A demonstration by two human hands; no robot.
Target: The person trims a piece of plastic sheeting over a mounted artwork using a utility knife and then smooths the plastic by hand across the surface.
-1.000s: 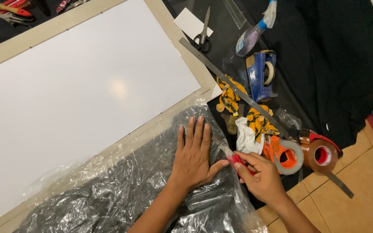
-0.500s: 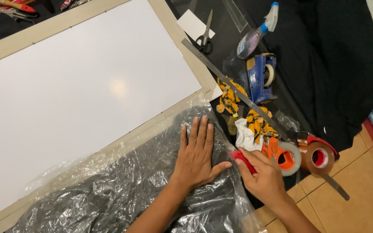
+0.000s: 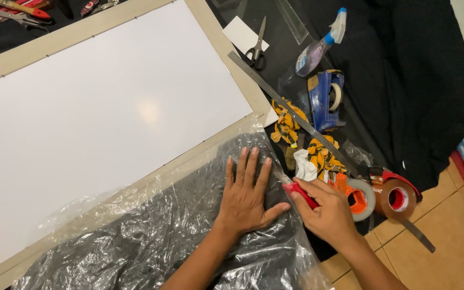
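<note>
My left hand [image 3: 247, 197] lies flat, fingers spread, pressing down a crinkled sheet of clear plastic [image 3: 151, 241] over a dark surface. Just to its right, my right hand [image 3: 323, 212] grips a red utility knife [image 3: 298, 193], with its tip at the plastic's right edge beside my left thumb. A large white board in a beige frame [image 3: 103, 118] lies above the plastic, whose upper edge overlaps the frame's lower border.
A long metal ruler [image 3: 291, 113] lies diagonally right of the board. Scissors [image 3: 256, 48], a spray bottle [image 3: 320, 45], a blue tape dispenser [image 3: 326, 99], yellow patterned cloths [image 3: 288, 126], an orange tape dispenser [image 3: 358, 198] and a red one with brown tape [image 3: 396, 196] are scattered around.
My right hand with the knife has edged slightly up along the plastic's right edge. My left hand stays pressed flat in the same spot.
</note>
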